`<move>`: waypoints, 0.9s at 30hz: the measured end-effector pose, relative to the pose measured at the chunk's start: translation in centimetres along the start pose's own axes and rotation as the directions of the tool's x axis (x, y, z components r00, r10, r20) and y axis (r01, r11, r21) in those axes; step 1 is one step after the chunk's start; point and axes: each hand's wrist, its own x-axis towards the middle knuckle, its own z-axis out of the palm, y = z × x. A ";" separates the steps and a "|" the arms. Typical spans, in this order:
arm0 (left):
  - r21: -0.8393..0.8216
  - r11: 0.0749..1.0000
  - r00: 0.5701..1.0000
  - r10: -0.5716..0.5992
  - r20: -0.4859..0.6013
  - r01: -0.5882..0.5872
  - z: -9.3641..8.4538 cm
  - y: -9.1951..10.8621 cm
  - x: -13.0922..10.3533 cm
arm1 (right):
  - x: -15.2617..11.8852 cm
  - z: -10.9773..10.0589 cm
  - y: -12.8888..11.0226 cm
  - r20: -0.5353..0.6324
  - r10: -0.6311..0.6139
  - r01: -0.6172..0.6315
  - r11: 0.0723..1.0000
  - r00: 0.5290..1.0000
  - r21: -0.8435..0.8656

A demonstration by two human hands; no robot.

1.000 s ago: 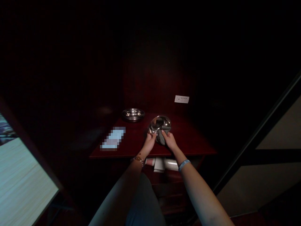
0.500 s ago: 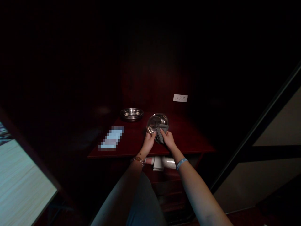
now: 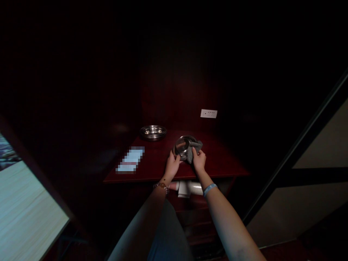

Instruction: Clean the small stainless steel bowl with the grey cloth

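A shiny metal bowl (image 3: 181, 145) is held over the dark red desk by my left hand (image 3: 172, 165), whose thumb lies over the near rim. My right hand (image 3: 199, 159) is closed around a grey cloth (image 3: 190, 154), which presses on the right side of the bowl and hangs over its rim. The bowl's inner side faces up toward me. Further back on the left, a stack of metal bowls (image 3: 153, 132) rests on the desk. The fingers under the bowl are hidden.
The red desk (image 3: 217, 163) has a blurred-out pale flat item (image 3: 131, 159) at its left. A white socket plate (image 3: 208, 114) is on the back wall. Under the desktop, a white cylinder (image 3: 196, 188) and a white box (image 3: 184, 189) lie on a shelf. A light wooden surface (image 3: 27, 206) stands at far left.
The cloth and my right hand have moved right, from the bowl's near inside to its right rim. The bowl has shifted slightly right and nearer, and its tilt has changed.
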 end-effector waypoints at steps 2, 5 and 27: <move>0.019 1.000 1.000 0.008 -0.010 -0.008 0.0 -0.1 0.0 | 0.0 -0.1 -0.2 -0.027 -0.021 0.021 1.000 0.999 0.006; 0.035 0.999 1.000 0.022 0.007 -0.022 -0.1 0.0 0.1 | 0.0 -0.2 -0.2 -0.043 -0.009 0.009 1.000 0.999 0.012; 0.210 0.966 0.987 0.159 -0.015 -0.153 0.0 1.2 0.2 | -0.4 0.3 -0.3 0.197 0.092 -0.119 0.984 0.976 0.132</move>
